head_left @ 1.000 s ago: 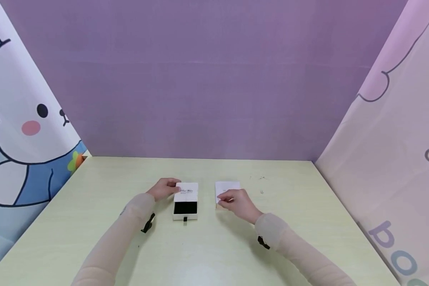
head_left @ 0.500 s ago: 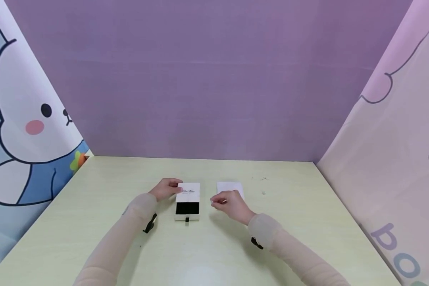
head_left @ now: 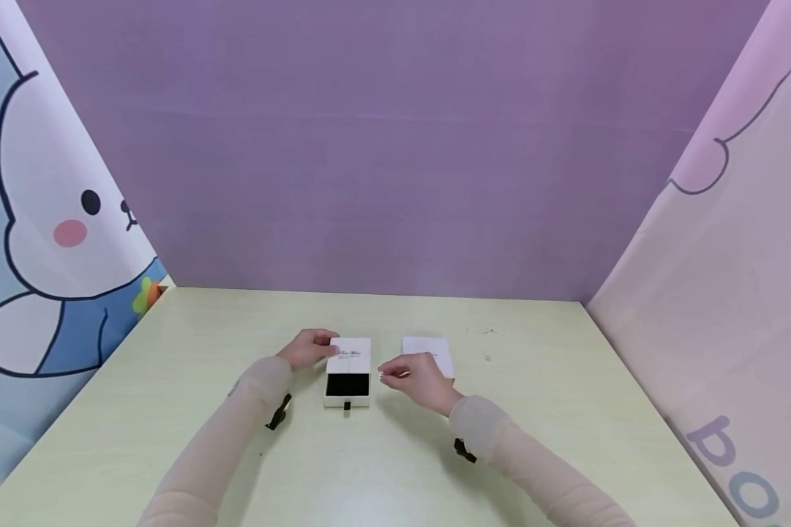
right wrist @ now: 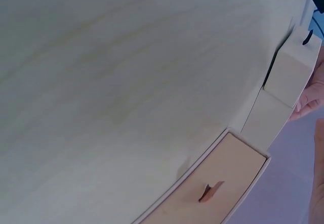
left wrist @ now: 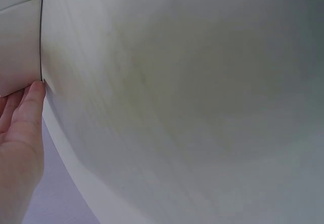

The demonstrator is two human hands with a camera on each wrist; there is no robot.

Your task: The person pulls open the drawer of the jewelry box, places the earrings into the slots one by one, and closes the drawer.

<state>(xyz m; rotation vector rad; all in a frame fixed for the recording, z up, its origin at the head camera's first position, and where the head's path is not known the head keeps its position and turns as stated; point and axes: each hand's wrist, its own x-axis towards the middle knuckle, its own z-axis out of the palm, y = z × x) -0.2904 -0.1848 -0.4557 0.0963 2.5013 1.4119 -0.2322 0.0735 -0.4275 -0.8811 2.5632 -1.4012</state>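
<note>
A white drawer-style box [head_left: 353, 353] with dark lettering stands on the table, its drawer [head_left: 347, 402] partly pulled out toward the front and showing a black inside. My left hand [head_left: 308, 349] grips the box's left side near the back; in the left wrist view the fingertips [left wrist: 35, 90] lie at its edge. My right hand [head_left: 421, 382] pinches a tiny whitish thing [head_left: 381, 374] between thumb and forefinger, just right of the drawer. What it is cannot be made out. Behind that hand lies a second white box [head_left: 429, 345], whose front with a brown tab [right wrist: 211, 191] shows in the right wrist view.
The pale wooden table [head_left: 342, 476] carries small dark marks [head_left: 489, 331] at the right back. A purple panel [head_left: 369, 146] closes off the back, with printed sheets on the left [head_left: 53, 176] and right [head_left: 718, 293].
My right hand has moved left from over the second box to beside the open drawer, still pinching the tiny thing. The left hand keeps its grip on the first box.
</note>
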